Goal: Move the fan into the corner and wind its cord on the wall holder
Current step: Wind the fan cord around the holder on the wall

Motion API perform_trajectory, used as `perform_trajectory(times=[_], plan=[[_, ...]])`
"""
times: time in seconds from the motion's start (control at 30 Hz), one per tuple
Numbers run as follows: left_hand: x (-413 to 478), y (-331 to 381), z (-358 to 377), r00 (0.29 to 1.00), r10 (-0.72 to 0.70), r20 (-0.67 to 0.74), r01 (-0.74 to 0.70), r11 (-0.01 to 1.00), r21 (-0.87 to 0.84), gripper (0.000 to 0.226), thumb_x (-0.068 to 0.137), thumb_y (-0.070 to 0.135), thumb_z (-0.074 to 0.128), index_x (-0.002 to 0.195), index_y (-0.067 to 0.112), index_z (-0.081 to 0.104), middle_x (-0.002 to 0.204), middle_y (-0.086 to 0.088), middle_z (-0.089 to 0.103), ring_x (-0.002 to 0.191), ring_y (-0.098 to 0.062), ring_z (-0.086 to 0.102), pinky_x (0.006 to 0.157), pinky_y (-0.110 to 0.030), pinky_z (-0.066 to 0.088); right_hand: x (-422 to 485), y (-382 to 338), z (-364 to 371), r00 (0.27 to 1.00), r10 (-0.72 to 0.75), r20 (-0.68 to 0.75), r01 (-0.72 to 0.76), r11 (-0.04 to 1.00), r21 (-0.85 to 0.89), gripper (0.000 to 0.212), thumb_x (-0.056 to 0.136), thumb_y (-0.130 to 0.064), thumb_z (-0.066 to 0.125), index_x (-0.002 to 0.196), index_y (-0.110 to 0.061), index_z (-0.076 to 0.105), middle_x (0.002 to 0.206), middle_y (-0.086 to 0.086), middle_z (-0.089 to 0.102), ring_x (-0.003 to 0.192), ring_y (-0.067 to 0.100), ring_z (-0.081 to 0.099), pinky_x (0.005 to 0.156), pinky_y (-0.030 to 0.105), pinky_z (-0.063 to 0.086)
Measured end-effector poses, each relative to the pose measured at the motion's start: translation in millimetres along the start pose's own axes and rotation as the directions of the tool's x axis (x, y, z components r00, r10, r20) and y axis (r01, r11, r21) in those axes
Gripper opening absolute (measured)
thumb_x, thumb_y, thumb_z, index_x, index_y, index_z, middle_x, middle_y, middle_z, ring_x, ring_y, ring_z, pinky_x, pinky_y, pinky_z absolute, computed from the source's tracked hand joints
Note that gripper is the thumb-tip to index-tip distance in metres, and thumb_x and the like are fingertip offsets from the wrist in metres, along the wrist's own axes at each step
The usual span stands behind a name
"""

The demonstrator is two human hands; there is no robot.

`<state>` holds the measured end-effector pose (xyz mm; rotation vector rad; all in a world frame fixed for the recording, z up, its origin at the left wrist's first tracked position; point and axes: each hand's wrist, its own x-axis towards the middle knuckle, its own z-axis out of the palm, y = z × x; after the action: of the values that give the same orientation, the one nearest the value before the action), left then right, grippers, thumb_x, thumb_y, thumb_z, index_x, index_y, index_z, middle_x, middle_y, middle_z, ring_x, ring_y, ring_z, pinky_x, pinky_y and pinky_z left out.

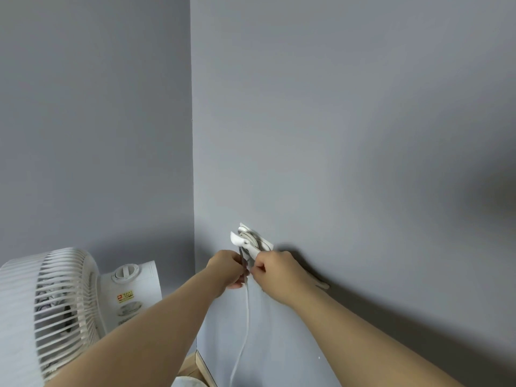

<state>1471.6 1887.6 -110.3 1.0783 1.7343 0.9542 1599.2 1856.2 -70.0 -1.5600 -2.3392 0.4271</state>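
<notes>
The white fan (64,303) is standing in the corner, down-left of the wall holder (250,241), with the left forearm crossing in front of it. Just below the holder, the left hand (227,270) is curling round the cord (245,317) and the right hand (276,270) is pinching it. The holder is sitting on a grey wall (335,135).

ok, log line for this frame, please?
stage: winding cord | left grip: holds cord under wall holder | right grip: pinches cord beside it | wall holder: some coils on | fan: near corner, at left
</notes>
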Motion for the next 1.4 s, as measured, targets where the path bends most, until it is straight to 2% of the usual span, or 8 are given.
perform_trajectory(times=[0.23, 0.47, 0.6, 0.7, 0.9, 1.1, 1.2, 1.4], plan=[[-14.0, 16.9, 8.9, 0.985, -0.114, 0.128, 0.143, 0.959, -0.246, 0.024, 0.089, -0.006, 0.043, 0.077, 0.006, 0.060, 0.071, -0.006, 0.062, 0.062, -0.012, 0.060, 0.052, -0.021, 0.055, 3.2, 12.3, 15.6, 0.927, 0.264, 0.266, -0.298, 0.950, 0.095, 0.030, 0.098, -0.012, 0.037, 0.122, -0.005, 0.055, 0.103, 0.013, 0.059, 0.098, 0.029, 0.060, 0.075, 0.027, 0.042], [-25.0, 30.8, 2.2, 0.976, -0.108, 0.189, 0.143, 0.973, -0.183, 0.025, 0.091, -0.003, 0.038, 0.080, 0.008, 0.057, 0.077, -0.005, 0.063, 0.066, -0.012, 0.062, 0.061, -0.025, 0.053, 0.2, 16.4, 8.3, 0.762, 0.447, 0.468, -0.552, 0.826, 0.110, 0.030, 0.101, -0.009, 0.031, 0.077, -0.008, 0.049, 0.066, 0.004, 0.048, 0.061, 0.017, 0.051, 0.079, 0.029, 0.045], [-29.6, 27.7, 4.2, 0.963, 0.184, -0.198, -0.146, 0.971, 0.191, 0.030, 0.091, 0.005, 0.038, 0.121, 0.008, 0.041, 0.108, -0.009, 0.051, 0.081, -0.028, 0.059, 0.068, -0.032, 0.045, -8.3, 19.7, 3.6, 0.802, 0.412, 0.433, -0.508, 0.851, 0.130, 0.039, 0.100, -0.007, 0.025, 0.128, -0.001, 0.051, 0.068, 0.006, 0.045, 0.054, 0.016, 0.045, 0.081, 0.036, 0.057], [-34.7, 19.8, 2.9, 0.831, 0.542, -0.122, -0.384, 0.719, 0.579, 0.054, 0.088, 0.004, 0.037, 0.136, 0.029, 0.033, 0.129, -0.008, 0.037, 0.099, -0.031, 0.053, 0.080, -0.036, 0.048, -14.5, 23.2, 0.8, 0.902, 0.374, 0.215, -0.412, 0.895, 0.172, 0.036, 0.098, -0.013, 0.037, 0.125, 0.002, 0.056, 0.073, 0.007, 0.052, 0.054, 0.016, 0.048, 0.055, 0.027, 0.048], [-36.1, 2.8, -2.0, 0.698, 0.663, 0.271, -0.415, 0.067, 0.907, 0.065, 0.087, 0.002, 0.040, 0.143, 0.031, 0.025, 0.143, -0.005, 0.030, 0.127, -0.024, 0.040, 0.099, -0.031, 0.037, -21.5, 10.9, -9.3, 0.917, 0.396, 0.041, -0.396, 0.918, -0.025, 0.038, 0.095, -0.006, 0.038, 0.130, -0.005, 0.052, 0.132, 0.013, 0.058, 0.118, 0.031, 0.059, 0.087, 0.034, 0.050], [-27.0, -3.0, -25.8, 0.599, 0.735, 0.318, -0.566, 0.107, 0.817, 0.057, 0.085, 0.005, 0.046, 0.136, 0.029, 0.045, 0.144, 0.003, 0.044, 0.140, -0.021, 0.035, 0.109, -0.035, 0.033, -23.5, 1.1, -20.4, 0.948, 0.316, -0.036, -0.317, 0.935, -0.159, 0.039, 0.096, -0.001, 0.034, 0.130, -0.006, 0.052, 0.135, 0.011, 0.057, 0.123, 0.028, 0.056, 0.094, 0.036, 0.049], [-25.8, -0.4, -32.8, 0.706, 0.610, 0.359, -0.563, 0.177, 0.807, 0.056, 0.090, 0.011, 0.043, 0.141, 0.035, 0.034, 0.152, 0.015, 0.028, 0.148, -0.012, 0.012, 0.116, -0.030, 0.020, -18.5, -5.4, -26.7, 0.951, 0.292, -0.104, -0.305, 0.941, -0.148, 0.038, 0.095, 0.001, 0.034, 0.126, -0.004, 0.056, 0.131, 0.013, 0.059, 0.121, 0.031, 0.058, 0.092, 0.037, 0.049], [-22.2, 2.7, -38.5, 0.751, 0.531, 0.393, -0.597, 0.292, 0.747, 0.057, 0.089, 0.015, 0.046, 0.140, 0.037, 0.035, 0.150, 0.020, 0.030, 0.146, -0.010, 0.015, 0.115, -0.030, 0.025, 7.0, -10.7, -33.2, 0.904, 0.391, -0.171, -0.327, 0.892, 0.312, 0.023, 0.095, -0.013, 0.044, 0.097, -0.005, 0.065, 0.097, 0.018, 0.068, 0.084, 0.030, 0.068, 0.076, 0.034, 0.054]])
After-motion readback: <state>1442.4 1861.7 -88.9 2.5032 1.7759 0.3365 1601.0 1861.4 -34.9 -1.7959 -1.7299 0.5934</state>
